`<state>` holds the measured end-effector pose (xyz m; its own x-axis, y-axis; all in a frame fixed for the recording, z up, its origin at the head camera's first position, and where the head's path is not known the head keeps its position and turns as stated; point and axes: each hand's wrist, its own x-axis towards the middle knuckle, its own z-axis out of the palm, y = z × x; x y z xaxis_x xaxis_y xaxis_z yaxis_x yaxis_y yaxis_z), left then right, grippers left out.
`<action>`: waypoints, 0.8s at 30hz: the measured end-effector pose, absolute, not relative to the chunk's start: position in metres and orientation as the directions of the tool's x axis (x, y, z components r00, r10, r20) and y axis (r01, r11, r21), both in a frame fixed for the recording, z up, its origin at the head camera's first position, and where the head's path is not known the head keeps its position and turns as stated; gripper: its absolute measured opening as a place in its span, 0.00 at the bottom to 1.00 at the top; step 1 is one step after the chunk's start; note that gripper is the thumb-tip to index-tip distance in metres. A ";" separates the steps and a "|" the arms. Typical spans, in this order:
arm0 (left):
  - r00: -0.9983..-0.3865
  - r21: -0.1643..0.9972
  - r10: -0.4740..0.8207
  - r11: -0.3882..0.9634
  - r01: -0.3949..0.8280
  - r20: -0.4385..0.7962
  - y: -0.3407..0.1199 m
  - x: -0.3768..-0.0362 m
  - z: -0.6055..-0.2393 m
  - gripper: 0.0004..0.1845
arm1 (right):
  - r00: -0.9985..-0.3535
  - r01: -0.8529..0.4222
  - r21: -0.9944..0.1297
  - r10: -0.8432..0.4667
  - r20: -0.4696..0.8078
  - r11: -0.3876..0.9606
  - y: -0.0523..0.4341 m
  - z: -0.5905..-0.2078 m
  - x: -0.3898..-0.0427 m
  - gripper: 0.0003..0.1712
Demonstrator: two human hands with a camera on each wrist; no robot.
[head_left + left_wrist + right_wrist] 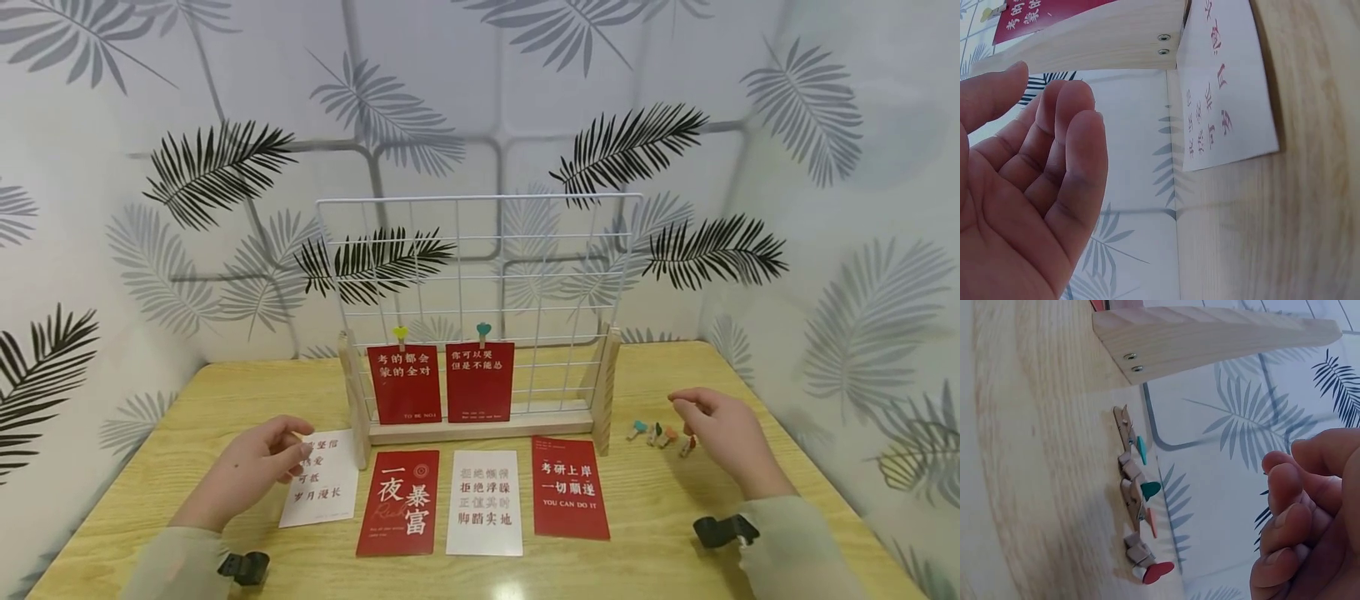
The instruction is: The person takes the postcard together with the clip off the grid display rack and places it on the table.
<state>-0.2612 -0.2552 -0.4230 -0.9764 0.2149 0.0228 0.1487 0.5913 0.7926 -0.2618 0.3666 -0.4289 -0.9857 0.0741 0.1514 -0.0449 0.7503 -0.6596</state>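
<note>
Left of the wire rack [480, 275], the left hand [258, 462] hovers with a relaxed, empty grip above the white card [322, 492] on the surface [652, 517]; right of the rack, the right hand [720, 429], fingers loosely curled and empty, hangs just above four small clips [660, 433]

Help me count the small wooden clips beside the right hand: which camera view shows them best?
The right wrist view: four wooden clips lie in a row on the table, their coloured heart tops distinct, with the right hand apart from them. The head view shows them small beside that hand. The left wrist view misses them.
</note>
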 end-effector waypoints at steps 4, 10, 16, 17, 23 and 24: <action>-0.976 0.792 0.216 0.593 0.143 0.014 -0.252 -0.260 -0.422 0.19 | -0.985 -0.060 -0.664 0.064 0.161 0.745 0.362 -0.425 -0.260 0.31; -0.977 0.781 0.215 0.606 0.147 0.018 -0.249 -0.258 -0.420 0.19 | -0.986 -0.078 -0.676 0.044 0.162 0.733 0.354 -0.421 -0.259 0.30; -0.972 0.770 0.233 0.612 0.182 0.045 -0.244 -0.256 -0.418 0.18 | -0.987 -0.084 -0.671 0.029 0.156 0.737 0.348 -0.417 -0.258 0.30; -0.971 0.769 0.235 0.611 0.186 0.047 -0.244 -0.256 -0.418 0.18 | -0.987 -0.087 -0.670 0.026 0.157 0.738 0.348 -0.416 -0.257 0.30; -0.965 0.762 0.255 0.614 0.207 0.056 -0.239 -0.254 -0.416 0.17 | -0.984 -0.117 -0.657 0.004 0.179 0.745 0.341 -0.413 -0.256 0.28; -0.964 0.762 0.258 0.613 0.209 0.057 -0.238 -0.254 -0.415 0.17 | -0.983 -0.123 -0.652 -0.002 0.184 0.748 0.340 -0.412 -0.256 0.27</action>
